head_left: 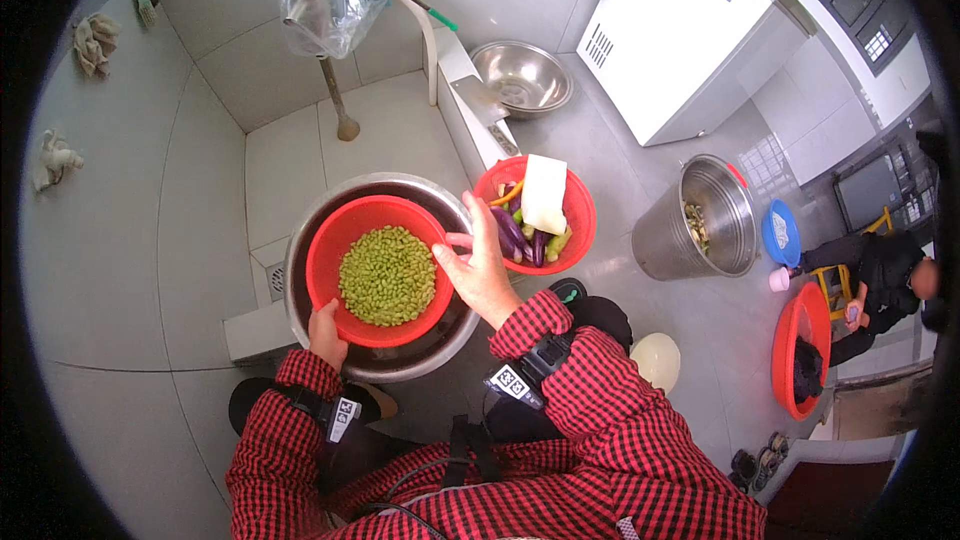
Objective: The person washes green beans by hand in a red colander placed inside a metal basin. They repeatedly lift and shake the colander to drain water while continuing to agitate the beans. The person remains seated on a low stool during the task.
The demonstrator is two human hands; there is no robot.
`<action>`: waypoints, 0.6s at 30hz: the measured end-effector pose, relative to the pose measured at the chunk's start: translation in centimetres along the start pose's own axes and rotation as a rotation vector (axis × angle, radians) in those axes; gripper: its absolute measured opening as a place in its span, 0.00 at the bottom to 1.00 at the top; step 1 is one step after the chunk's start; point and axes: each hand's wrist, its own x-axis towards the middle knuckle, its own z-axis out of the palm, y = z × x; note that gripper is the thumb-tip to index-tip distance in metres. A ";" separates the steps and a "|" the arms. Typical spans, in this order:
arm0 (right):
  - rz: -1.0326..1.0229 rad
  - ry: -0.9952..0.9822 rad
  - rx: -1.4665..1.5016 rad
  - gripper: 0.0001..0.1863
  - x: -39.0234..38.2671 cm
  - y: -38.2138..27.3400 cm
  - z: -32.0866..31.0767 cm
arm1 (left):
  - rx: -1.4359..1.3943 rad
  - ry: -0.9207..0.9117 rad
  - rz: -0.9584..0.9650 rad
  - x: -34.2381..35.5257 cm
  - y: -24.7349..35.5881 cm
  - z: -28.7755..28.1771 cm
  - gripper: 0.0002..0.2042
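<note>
A round red plastic basket [327, 227] of green beans, shelled and soybean-like [388, 275], is held over a wide stainless steel basin [300, 315]. My left hand [327, 335] grips its lower left rim, fingers partly hidden. At the right rim is my right hand [480, 265], its thumb over the edge and its index finger raised. The basin's inside is mostly covered by the basket. Just right of that hand stands a second red basket [578, 225] with purple eggplants [510, 230], green vegetables and a white block-shaped piece [544, 195] on top.
A cleaver [480, 100] rests on a low tiled ledge beside an empty steel bowl [522, 78]. A metal bucket [665, 230] with scraps stands to the right, below a white appliance [690, 30]. Farther right a person [885, 285] sits by a red tub [785, 360]. A plastic-wrapped tap [325, 0] hangs ahead.
</note>
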 end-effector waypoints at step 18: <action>0.063 -0.105 -0.004 0.39 -1.2 -0.4 2.1 | -0.092 -0.063 -0.114 0.4 -0.9 -1.0 0.17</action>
